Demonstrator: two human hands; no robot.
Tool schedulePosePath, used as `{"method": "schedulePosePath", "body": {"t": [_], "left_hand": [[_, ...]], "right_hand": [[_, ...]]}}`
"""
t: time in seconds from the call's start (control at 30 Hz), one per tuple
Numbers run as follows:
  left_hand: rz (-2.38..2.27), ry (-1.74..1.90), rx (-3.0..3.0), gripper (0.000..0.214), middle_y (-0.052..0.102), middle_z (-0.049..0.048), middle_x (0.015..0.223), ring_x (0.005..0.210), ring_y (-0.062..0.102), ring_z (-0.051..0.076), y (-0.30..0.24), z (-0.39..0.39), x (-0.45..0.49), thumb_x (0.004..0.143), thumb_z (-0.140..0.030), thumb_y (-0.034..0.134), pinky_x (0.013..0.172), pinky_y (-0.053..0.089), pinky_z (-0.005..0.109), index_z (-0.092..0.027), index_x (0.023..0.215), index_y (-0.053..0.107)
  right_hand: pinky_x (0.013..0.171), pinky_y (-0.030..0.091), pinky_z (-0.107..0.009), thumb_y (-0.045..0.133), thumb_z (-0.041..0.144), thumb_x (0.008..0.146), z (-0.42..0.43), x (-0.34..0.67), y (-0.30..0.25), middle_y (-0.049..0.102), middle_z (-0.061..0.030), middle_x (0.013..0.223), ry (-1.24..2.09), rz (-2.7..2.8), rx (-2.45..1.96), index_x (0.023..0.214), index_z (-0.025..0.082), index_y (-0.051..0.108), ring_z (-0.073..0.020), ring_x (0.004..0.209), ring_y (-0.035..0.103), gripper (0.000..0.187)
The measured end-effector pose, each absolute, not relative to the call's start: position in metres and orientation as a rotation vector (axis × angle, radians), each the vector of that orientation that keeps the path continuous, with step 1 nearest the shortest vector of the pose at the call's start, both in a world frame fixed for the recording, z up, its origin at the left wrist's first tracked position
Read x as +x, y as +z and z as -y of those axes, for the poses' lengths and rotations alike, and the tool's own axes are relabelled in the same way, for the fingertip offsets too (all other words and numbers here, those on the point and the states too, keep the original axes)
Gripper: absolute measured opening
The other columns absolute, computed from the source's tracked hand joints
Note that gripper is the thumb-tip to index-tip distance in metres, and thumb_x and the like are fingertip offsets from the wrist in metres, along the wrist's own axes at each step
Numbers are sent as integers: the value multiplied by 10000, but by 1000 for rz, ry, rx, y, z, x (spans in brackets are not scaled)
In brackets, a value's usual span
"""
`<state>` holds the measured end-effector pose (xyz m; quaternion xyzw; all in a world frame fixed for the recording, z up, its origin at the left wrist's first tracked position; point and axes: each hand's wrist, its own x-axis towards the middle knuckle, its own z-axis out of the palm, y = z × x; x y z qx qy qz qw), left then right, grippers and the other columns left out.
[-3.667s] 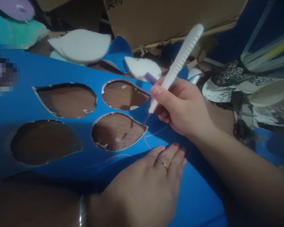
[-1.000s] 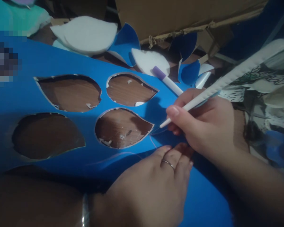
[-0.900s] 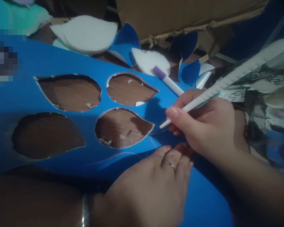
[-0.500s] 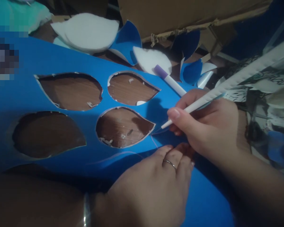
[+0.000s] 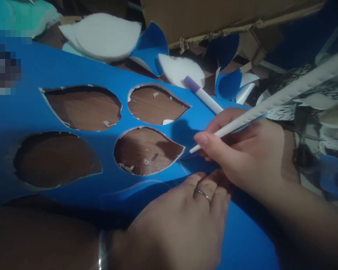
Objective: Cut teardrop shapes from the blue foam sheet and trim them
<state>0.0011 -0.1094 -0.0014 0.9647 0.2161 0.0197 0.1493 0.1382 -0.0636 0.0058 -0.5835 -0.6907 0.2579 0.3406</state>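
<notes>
A blue sheet [image 5: 146, 77] with several leaf-shaped cut-outs lies before me. My right hand [image 5: 242, 150] pinches a slender white pen [image 5: 242, 118], its tapered tip at the blue surface just right of the lower right cut-out [image 5: 149, 152]. Thin pale curved lines run over the sheet near that tip and left of my fingers. My left hand [image 5: 183, 217], wearing a ring, rests palm down on the sheet below, fingers stretched out. A white marker with a purple cap [image 5: 192, 84] lies beyond my right fingers; its other end is hidden.
White leaf-shaped pieces [image 5: 107, 37] and curled blue pieces [image 5: 150, 48] lie along the sheet's far edge. Behind them stands a cardboard box [image 5: 214, 18]. Small white scraps sit on the wooden surface [image 5: 81, 108] inside the cut-outs. Crumpled patterned material [image 5: 281, 110] is at the right.
The white pen's tip has shifted slightly left with my right hand, closer to the lower right cut-out's point. My left hand stays in place.
</notes>
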Motion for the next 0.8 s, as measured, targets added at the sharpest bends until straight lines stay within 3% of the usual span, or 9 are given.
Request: {"method": "schedulePosePath", "body": {"t": [0.57,0.8], "left_hand": [[-628,43,2797,434,581,72,1282,1149,538,190,-3,111,0,842,-172,401,923,417,304,-167,1249,553],[-664,144,2857,456,572,63,1295,1156,542,158,-6,114,-1,884,-149,296,957,401,270,-140,1274,533]], "right_hand": [[396,413,-178,697,237,740,66,138,6,585,58,489,666,1787,-1501,584,201,529,-71,434,546,232],[387,435,-197,681,276,760,66,140,4,578,69,497,731,1647,-1525,610,217,547,-73,418,536,209]]}}
